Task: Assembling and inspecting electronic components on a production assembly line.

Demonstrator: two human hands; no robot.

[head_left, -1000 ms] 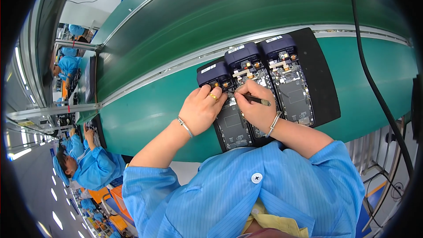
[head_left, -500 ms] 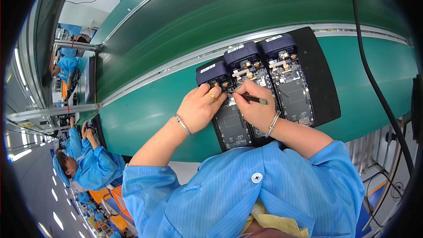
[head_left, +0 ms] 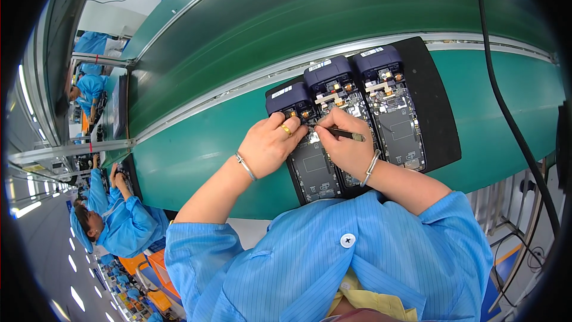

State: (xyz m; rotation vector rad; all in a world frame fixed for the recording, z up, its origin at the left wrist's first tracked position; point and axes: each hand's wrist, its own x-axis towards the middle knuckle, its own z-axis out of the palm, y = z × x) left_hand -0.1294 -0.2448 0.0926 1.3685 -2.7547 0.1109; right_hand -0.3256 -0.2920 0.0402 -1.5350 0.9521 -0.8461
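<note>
Three opened handheld devices with dark purple heads and bare circuit boards lie side by side on a black mat (head_left: 440,107). My left hand (head_left: 266,148), wearing a ring, has its bent fingers closed on the left device (head_left: 314,170), just below its head. Dark tweezers (head_left: 348,135) are pinched in my right hand (head_left: 351,154), their tip at the upper part of that same board. What lies between the fingertips is too small to make out. My right hand partly covers the middle device (head_left: 329,76). To its right, the right device (head_left: 398,132) is untouched.
The mat rests on a green bench top (head_left: 202,155). Beyond a metal rail (head_left: 226,96) runs a green conveyor belt (head_left: 286,30). A black cable (head_left: 497,95) hangs at the right. Co-workers in blue (head_left: 128,223) sit along the line at left.
Almost nothing differs. My hands and the tweezers keep their place at the left device.
</note>
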